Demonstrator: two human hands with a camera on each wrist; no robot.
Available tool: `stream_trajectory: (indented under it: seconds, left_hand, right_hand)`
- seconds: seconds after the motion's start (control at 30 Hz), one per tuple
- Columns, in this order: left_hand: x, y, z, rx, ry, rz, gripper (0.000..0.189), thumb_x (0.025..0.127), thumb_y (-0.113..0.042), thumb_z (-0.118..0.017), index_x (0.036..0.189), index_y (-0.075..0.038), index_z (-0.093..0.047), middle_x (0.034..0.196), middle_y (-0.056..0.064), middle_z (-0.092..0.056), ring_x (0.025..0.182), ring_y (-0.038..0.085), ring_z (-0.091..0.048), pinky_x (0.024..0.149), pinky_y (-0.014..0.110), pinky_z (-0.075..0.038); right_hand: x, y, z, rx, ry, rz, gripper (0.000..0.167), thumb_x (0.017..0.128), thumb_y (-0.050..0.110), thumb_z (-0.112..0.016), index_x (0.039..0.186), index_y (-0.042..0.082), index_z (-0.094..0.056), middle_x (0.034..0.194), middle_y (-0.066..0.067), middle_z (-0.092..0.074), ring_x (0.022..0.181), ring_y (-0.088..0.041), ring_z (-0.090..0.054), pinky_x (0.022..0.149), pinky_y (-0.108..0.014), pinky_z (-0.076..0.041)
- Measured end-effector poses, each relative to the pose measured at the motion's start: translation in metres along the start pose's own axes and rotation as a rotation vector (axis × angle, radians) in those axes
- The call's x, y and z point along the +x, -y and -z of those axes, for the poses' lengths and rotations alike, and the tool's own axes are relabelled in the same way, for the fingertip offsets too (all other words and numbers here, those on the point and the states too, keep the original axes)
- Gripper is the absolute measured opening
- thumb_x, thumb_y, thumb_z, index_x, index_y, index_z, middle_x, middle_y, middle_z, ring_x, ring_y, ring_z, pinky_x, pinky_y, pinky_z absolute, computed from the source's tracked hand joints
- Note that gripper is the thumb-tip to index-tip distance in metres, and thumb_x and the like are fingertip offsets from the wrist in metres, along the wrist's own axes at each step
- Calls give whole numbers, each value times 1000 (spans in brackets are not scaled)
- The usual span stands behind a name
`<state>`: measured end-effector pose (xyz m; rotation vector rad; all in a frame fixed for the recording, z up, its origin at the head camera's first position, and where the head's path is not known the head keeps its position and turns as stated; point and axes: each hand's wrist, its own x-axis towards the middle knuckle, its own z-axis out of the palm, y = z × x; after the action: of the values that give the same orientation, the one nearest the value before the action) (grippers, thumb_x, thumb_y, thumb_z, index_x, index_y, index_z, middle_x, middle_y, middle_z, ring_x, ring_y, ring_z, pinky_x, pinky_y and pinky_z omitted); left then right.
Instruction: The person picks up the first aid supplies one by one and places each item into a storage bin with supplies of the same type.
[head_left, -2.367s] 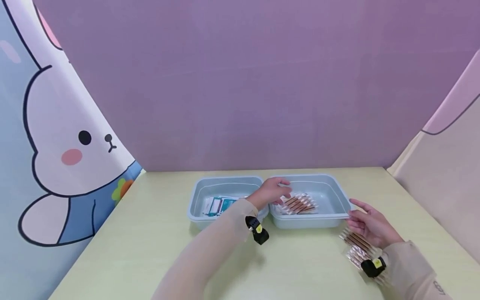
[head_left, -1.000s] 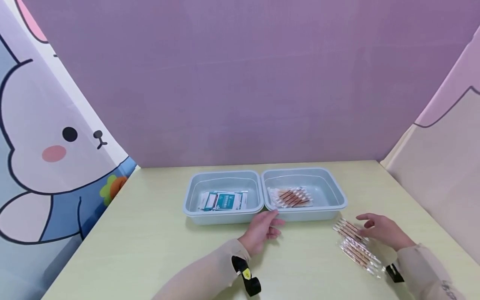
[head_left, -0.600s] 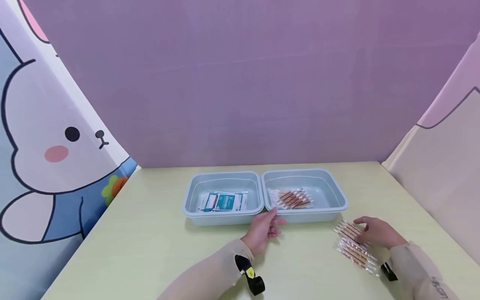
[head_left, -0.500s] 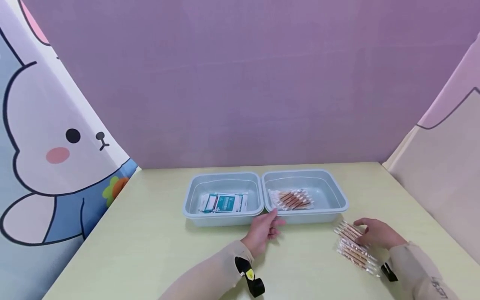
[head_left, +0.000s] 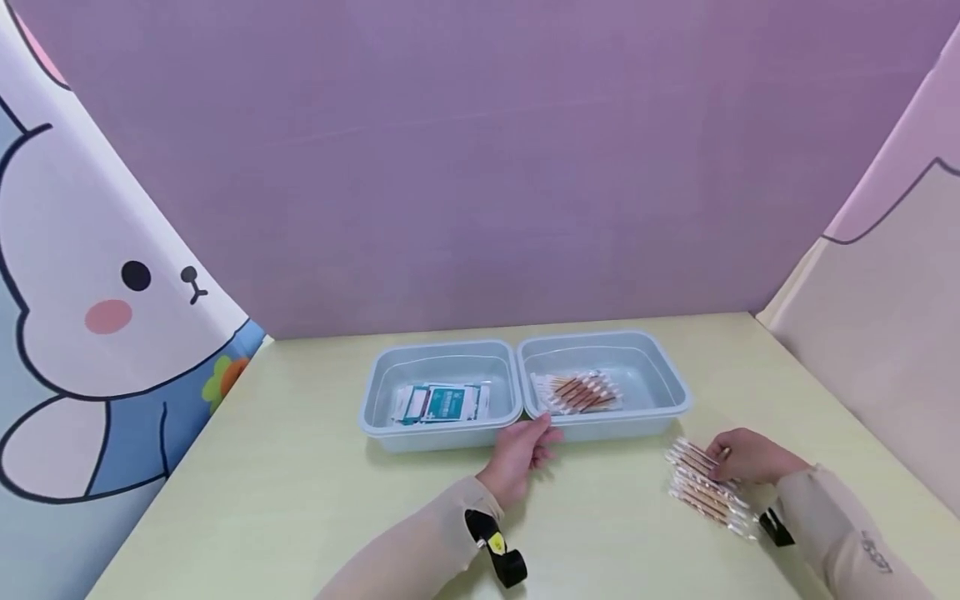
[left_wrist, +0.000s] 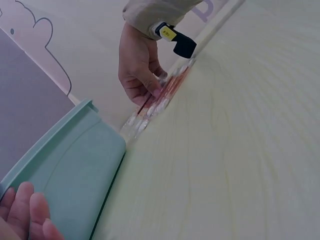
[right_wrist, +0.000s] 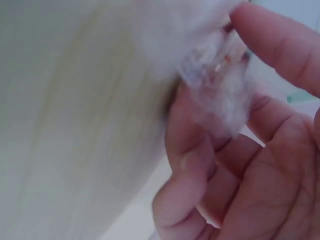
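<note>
My right hand (head_left: 753, 457) pinches a clear packet of cotton swabs (head_left: 688, 455) with brown sticks, thumb on top and fingers at its edge. A second swab packet (head_left: 705, 505) overlaps it on the near side. The right wrist view shows crinkled plastic (right_wrist: 225, 100) between thumb and fingers, blurred. My left hand (head_left: 516, 458) is at the front of the right pale blue tray (head_left: 615, 428), thumb against the rim, the other fingers loosely bent below it. In the left wrist view those fingers (left_wrist: 20, 210) lie beside the tray's outer wall. More swab packets (head_left: 581, 392) lie inside this tray.
A matching tray (head_left: 442, 437) stands directly left, holding several flat white-and-teal sachets (head_left: 446, 403). Both trays sit on a pale yellow table (head_left: 300, 467). A purple backdrop (head_left: 480, 167) rises behind, and a printed rabbit panel (head_left: 97, 292) stands at the left.
My left hand has come out of the right tray to its front rim. My right hand has left that tray's corner and now pinches the upper swab packet on the table.
</note>
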<state>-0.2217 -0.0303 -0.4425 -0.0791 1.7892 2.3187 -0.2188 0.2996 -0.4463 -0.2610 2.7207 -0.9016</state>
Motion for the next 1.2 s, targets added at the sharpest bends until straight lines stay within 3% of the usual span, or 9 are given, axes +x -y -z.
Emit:
stream_trajectory:
  seconds: [0.13, 0.37, 0.63, 0.9, 1.2]
  left_hand:
    - [0, 1, -1, -18, -24, -2, 24, 95, -17, -59, 103, 6, -64, 76, -3, -70, 55, 4, -52, 52, 18, -37]
    - [-1, 3, -1, -26, -22, -1, 27, 95, -19, -60, 104, 6, -62, 75, -4, -69, 56, 4, -53, 54, 18, -37]
    - [0, 5, 1, -45, -21, -3, 21, 95, -18, -60, 99, 2, -64, 72, -6, -68, 54, 3, -52, 54, 18, -36]
    - [-1, 3, 1, -8, -2, 1, 24, 95, -21, -60, 99, 3, -64, 71, -3, -68, 49, 4, -50, 54, 19, -37]
    - [0, 4, 3, 86, -6, -12, 34, 95, -26, -60, 103, 7, -65, 63, -6, -64, 46, 4, -49, 51, 19, -36]
  right_hand:
    - [-1, 0, 1, 34, -15, -28, 13, 71, 3, -67, 81, 6, -60, 73, -2, -54, 61, -18, -46, 53, -32, -38]
    - [-6, 3, 8, -43, -82, -50, 15, 72, 4, -69, 85, 6, -60, 79, -4, -57, 70, -18, -48, 64, -34, -39]
    - [-14, 5, 15, 2, -147, -65, 18, 77, 7, -71, 89, 2, -58, 73, -2, -57, 64, -18, -52, 62, -34, -40]
    - [-22, 10, 22, 100, -200, -73, 30, 86, 8, -65, 108, -12, -58, 70, -2, -62, 56, -19, -58, 56, -33, -47]
    - [-32, 13, 32, 87, -242, -63, 37, 90, 15, -64, 114, -12, -58, 71, -2, -65, 46, -16, -49, 48, -30, -44]
